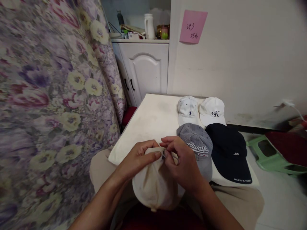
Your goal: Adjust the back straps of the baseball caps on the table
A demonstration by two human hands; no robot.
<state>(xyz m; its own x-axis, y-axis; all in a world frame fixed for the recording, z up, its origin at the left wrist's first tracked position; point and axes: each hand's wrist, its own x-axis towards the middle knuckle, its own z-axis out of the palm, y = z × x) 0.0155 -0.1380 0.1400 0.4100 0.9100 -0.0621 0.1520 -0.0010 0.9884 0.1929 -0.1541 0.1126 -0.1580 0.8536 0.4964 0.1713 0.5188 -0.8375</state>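
A beige cap (153,185) is held over my lap, its crown button toward me. My left hand (141,156) grips the cap's far edge, thumb on the fabric. With thumb and fingers together, my right hand (178,156) pinches the strap end beside a small metal buckle (163,154) on that edge. Just right of my right hand lies a grey cap (196,143) with "Always" lettering, partly hidden by the hand. Next to it is a navy cap (227,150) with small white marks.
Behind these, a pale cap (187,110) and a white "CK" cap (212,110) sit on the cream-covered table (148,124). A floral curtain (59,111) hangs at left. A green stool (268,153) stands right. A white cabinet (146,70) and wall are behind.
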